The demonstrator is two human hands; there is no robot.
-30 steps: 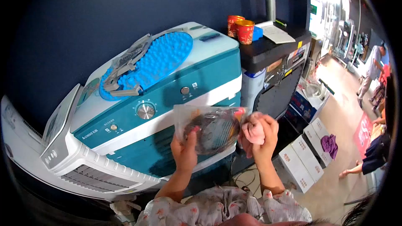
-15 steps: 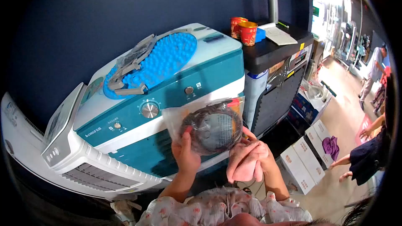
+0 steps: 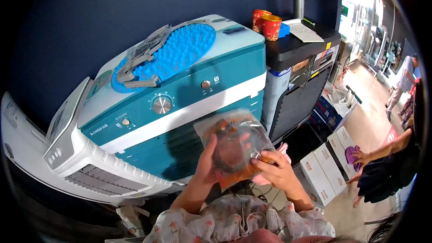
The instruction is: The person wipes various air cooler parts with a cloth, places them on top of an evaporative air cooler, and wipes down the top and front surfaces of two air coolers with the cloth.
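Note:
In front of my chest I hold a clear plastic bag [image 3: 208,128] with a dark ring-shaped coil inside, tilted; what the coil is I cannot make out. My left hand [image 3: 206,164] grips the bag's left side, thumb on the near face. My right hand [image 3: 280,171] is closed on its lower right edge, fingers across the front. A pink cloth [image 3: 284,148] shows behind the right hand, mostly hidden by it. Beyond the bag stands a teal and white air cooler [image 3: 135,128], with a blue knobbed mat [image 3: 193,45] and grey plastic parts [image 3: 135,69] on top.
To the right is a black-topped unit [image 3: 292,51] with red paper cups [image 3: 271,28], a notepad [image 3: 306,31] and a steel flask [image 3: 298,2]. White boxes [image 3: 319,171] stand on the floor. Another person's hand [image 3: 360,157] touches a purple cloth [image 3: 350,153].
The bag has tilted and dropped slightly, and my right fingers have come round to its front. The pink cloth is now mostly behind my hand. The other person's hand has reached the purple cloth.

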